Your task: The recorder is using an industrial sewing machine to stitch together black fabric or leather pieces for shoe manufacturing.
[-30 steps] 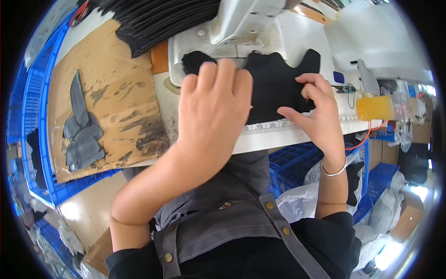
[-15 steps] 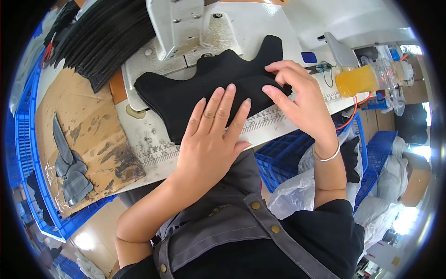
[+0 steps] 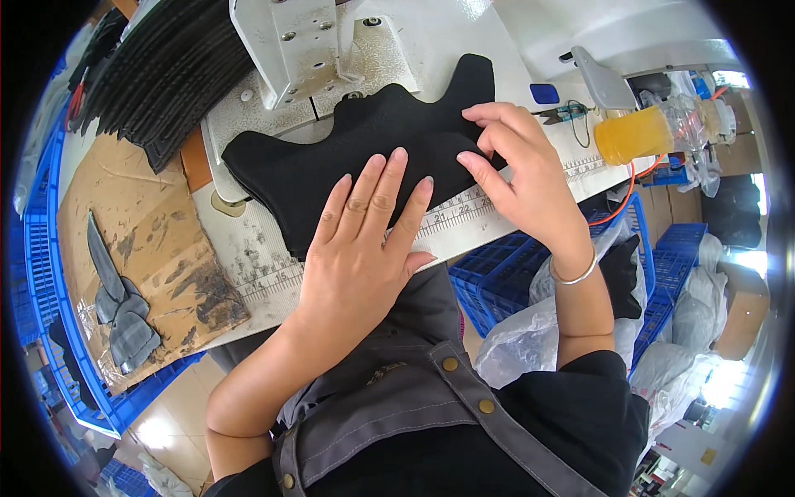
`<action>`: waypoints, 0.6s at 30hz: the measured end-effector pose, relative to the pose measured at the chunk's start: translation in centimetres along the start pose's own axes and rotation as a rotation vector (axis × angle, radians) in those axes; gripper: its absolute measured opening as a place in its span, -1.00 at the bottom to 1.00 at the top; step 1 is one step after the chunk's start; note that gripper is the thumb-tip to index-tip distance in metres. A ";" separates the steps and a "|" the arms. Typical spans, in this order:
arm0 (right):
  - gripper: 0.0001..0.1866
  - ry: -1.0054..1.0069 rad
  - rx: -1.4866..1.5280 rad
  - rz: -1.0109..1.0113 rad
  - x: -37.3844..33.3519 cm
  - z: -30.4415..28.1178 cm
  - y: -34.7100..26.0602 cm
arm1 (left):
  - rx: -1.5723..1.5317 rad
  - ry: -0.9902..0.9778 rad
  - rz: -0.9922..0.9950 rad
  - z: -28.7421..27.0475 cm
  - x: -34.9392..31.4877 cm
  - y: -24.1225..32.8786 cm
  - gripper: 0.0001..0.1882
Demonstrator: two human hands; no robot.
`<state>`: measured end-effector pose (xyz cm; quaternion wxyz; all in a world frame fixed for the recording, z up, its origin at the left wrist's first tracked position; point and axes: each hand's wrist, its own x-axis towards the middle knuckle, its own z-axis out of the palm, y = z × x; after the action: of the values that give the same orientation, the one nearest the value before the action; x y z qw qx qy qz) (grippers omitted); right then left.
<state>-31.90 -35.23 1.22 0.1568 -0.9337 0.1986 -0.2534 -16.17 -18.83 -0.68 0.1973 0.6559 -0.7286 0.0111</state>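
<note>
A black fabric piece [image 3: 364, 149] with a wavy far edge lies across the white machine table, and its left edge shows stacked layers. My left hand [image 3: 360, 224] rests flat on its near middle part, fingers spread and nothing gripped. At the right end of the fabric is my right hand [image 3: 530, 178], with a bangle on its wrist. Its thumb and forefinger are bent and apart over a raised fold there; the other fingers are partly hidden. Just beyond the fabric stands the pale sewing machine [image 3: 298, 50].
A ruler strip [image 3: 447, 217] runs along the table's near edge. Stacked black pieces [image 3: 166, 74] sit far left, above stained cardboard [image 3: 174, 248] with grey scraps [image 3: 124, 323]. Thread snips [image 3: 563, 113] and a bottle of yellow liquid [image 3: 633, 137] are at right. Blue crates [image 3: 497, 273] flank the table.
The table, machine and fabric all sit slightly farther left and higher in the picture. Both hands keep nearly the same pose on the fabric.
</note>
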 end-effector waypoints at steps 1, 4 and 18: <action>-0.74 0.028 -0.025 -0.044 0.0 0.1 0.0 | -0.001 0.000 0.000 0.0 0.0 0.0 -0.34; -0.75 0.062 -0.061 -0.085 -0.1 0.3 0.1 | -0.003 -0.008 -0.004 -0.1 0.0 0.1 -0.33; -0.50 0.085 -0.372 0.075 -0.7 0.5 -1.5 | 0.039 -0.023 0.002 0.0 -0.2 0.1 -0.30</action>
<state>-31.74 -33.50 1.12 -0.0174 -0.9270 0.2832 -0.2455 -16.22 -18.60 -0.69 0.1759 0.6590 -0.7311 0.0180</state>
